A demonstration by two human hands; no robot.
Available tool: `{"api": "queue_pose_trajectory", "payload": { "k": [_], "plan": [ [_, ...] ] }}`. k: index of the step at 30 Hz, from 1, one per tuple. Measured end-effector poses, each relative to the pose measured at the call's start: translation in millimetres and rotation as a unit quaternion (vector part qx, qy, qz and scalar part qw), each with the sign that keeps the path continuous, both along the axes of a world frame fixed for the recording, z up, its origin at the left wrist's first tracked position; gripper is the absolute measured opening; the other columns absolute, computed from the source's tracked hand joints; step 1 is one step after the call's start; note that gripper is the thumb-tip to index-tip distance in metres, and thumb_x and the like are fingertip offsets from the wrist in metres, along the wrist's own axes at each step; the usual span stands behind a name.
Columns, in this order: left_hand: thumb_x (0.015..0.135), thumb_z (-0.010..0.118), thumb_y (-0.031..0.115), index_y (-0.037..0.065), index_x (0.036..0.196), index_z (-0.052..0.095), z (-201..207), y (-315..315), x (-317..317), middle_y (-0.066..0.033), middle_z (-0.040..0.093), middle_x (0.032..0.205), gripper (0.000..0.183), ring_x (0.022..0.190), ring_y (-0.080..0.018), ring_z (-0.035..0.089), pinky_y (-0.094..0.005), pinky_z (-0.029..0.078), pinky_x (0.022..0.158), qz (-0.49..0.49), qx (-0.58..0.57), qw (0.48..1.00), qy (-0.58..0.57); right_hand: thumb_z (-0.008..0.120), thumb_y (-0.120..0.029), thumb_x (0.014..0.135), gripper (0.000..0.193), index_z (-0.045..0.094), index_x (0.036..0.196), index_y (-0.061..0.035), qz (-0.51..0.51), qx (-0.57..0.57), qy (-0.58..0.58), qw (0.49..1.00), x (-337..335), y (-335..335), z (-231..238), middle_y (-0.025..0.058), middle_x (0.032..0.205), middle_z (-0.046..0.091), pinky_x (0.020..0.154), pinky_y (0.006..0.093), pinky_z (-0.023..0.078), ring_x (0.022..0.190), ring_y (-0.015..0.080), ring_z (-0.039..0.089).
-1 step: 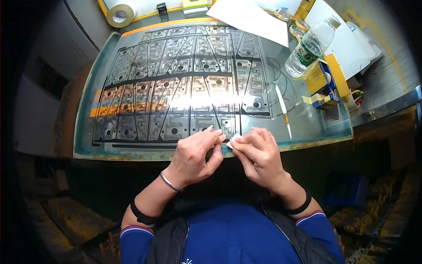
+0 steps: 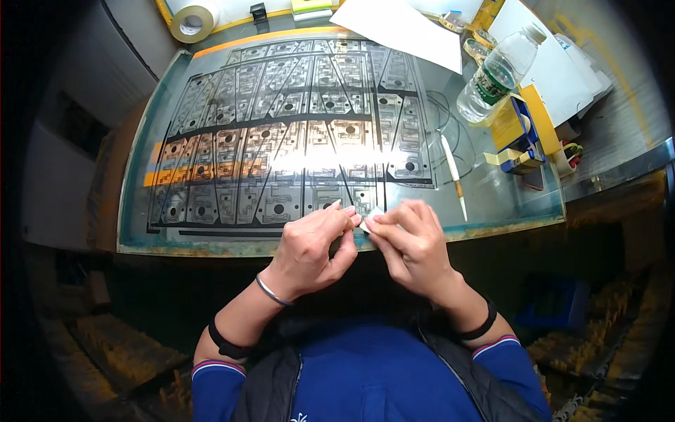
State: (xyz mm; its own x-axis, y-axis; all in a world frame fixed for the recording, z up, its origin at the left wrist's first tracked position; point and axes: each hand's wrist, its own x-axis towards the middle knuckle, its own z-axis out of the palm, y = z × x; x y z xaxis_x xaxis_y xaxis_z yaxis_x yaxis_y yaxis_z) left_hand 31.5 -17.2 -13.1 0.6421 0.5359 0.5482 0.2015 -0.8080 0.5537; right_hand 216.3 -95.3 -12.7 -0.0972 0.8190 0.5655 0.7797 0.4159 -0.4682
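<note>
Over the near edge of a glass-topped table, my right hand [image 2: 416, 246] pinches a small white scrap [image 2: 369, 219], perhaps paper or cloth, between thumb and fingers. Close beside it, my left hand [image 2: 318, 243] is closed, its thumb pressed towards the curled fingers. Whatever it grips, if anything, is too small to make out. The scrap lies right by the left fingertips. Beneath and beyond both hands spreads a transparent film sheet [image 2: 288, 105] printed with black circuit-like patterns in slanted panels. A bright light reflection washes out part of its middle.
Right of the film lies a white pen-like tool [image 2: 450, 169]. Beyond it stand a water bottle [image 2: 496, 77] and a blue-and-yellow tape dispenser [image 2: 522, 141]. A white paper sheet [image 2: 404, 32] lies at the back, a tape roll [image 2: 192, 24] at the back left.
My right hand has shifted slightly left with the white scrap, bringing it closer to the left fingertips. The left hand stays nearly still.
</note>
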Motion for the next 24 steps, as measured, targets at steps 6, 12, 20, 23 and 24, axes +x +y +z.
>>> {"api": "queue_pose_trajectory", "payload": {
  "k": [6, 12, 20, 23, 24],
  "plan": [
    [0.079, 0.058, -0.004, -0.001, 0.084, 0.057, 4, -5, 3, -0.0160, 0.072, 0.090, 0.006, 0.091, -0.0309, 0.071, -0.0432, 0.055, 0.091, 0.026, -0.024, 0.999, -0.005, 0.072, -0.004, 0.077, 0.016, 0.071, 0.093, -0.0057, 0.005, -0.022, 0.006, 1.000, -1, -11, 2, 0.0043, 0.085, 0.061, 0.080, 0.0396, 0.045, 0.083, 0.0261, 0.056],
    [0.079, 0.057, -0.003, 0.001, 0.083, 0.057, 2, -2, 0, -0.0155, 0.073, 0.089, 0.005, 0.091, -0.0302, 0.072, -0.0414, 0.054, 0.092, 0.018, -0.057, 0.998, -0.011, 0.071, -0.007, 0.084, 0.014, 0.074, 0.097, -0.0060, 0.127, -0.195, 0.160, 0.959, 41, -43, 23, 0.0022, 0.091, 0.066, 0.091, 0.0427, 0.046, 0.089, 0.0219, 0.061],
    [0.079, 0.057, -0.003, 0.001, 0.082, 0.057, 2, -2, 1, -0.0157, 0.073, 0.090, 0.005, 0.093, -0.0300, 0.071, -0.0414, 0.053, 0.093, 0.010, -0.038, 0.999, -0.019, 0.072, 0.000, 0.079, 0.026, 0.071, 0.105, -0.0042, -0.215, 0.078, -0.074, 0.971, 123, -5, 23, 0.0092, 0.100, 0.066, 0.085, 0.0362, 0.048, 0.093, 0.0269, 0.059],
    [0.079, 0.057, -0.002, 0.001, 0.082, 0.057, 1, -4, 1, -0.0156, 0.073, 0.089, 0.004, 0.093, -0.0301, 0.071, -0.0416, 0.053, 0.093, 0.018, -0.036, 0.999, -0.016, 0.075, -0.007, 0.078, 0.030, 0.070, 0.107, -0.0047, -0.217, 0.073, -0.118, 0.966, 115, -1, 25, 0.0097, 0.102, 0.066, 0.086, 0.0385, 0.047, 0.098, 0.0273, 0.059],
    [0.079, 0.058, -0.001, 0.001, 0.082, 0.057, 0, -3, 1, -0.0153, 0.073, 0.089, 0.004, 0.090, -0.0312, 0.071, -0.0412, 0.054, 0.092, 0.018, -0.029, 0.999, -0.023, 0.075, -0.009, 0.077, 0.031, 0.070, 0.107, -0.0048, -0.209, 0.064, -0.106, 0.970, 112, 1, 25, 0.0102, 0.104, 0.066, 0.086, 0.0389, 0.047, 0.099, 0.0278, 0.059]
  ]
}}
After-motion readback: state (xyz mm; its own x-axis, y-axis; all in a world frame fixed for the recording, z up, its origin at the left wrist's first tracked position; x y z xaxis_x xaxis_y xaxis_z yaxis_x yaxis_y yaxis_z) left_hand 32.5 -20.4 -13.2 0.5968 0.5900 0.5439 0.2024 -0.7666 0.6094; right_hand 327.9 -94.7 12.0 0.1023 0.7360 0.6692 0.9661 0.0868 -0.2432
